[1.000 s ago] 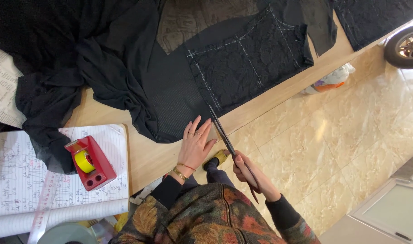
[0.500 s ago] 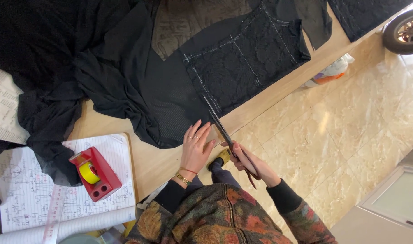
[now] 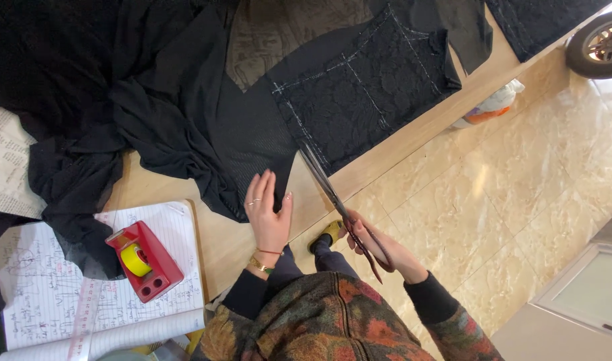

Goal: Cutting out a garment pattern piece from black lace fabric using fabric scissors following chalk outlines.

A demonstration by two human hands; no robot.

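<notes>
My right hand (image 3: 376,247) grips the handles of long scissors (image 3: 326,187) whose blades reach into the edge of black fabric (image 3: 252,127) along a white chalk line. A gap in the fabric shows bare wood next to the blades. My left hand (image 3: 267,212) lies flat, fingers together, on the black fabric just left of the cut. A textured black piece (image 3: 366,93) marked with chalk lines lies beyond the blades on the wooden table (image 3: 226,234).
A red tape dispenser (image 3: 144,261) with a yellow roll sits on an open lined notebook (image 3: 45,294) at the left. A ruler (image 3: 82,321) lies on the pages. A plastic bag (image 3: 490,107) and a wheel (image 3: 600,43) are on the marble floor.
The scissors have advanced further into the fabric and the cut gap has widened. My left hand has shifted up onto the fabric beside the cut.
</notes>
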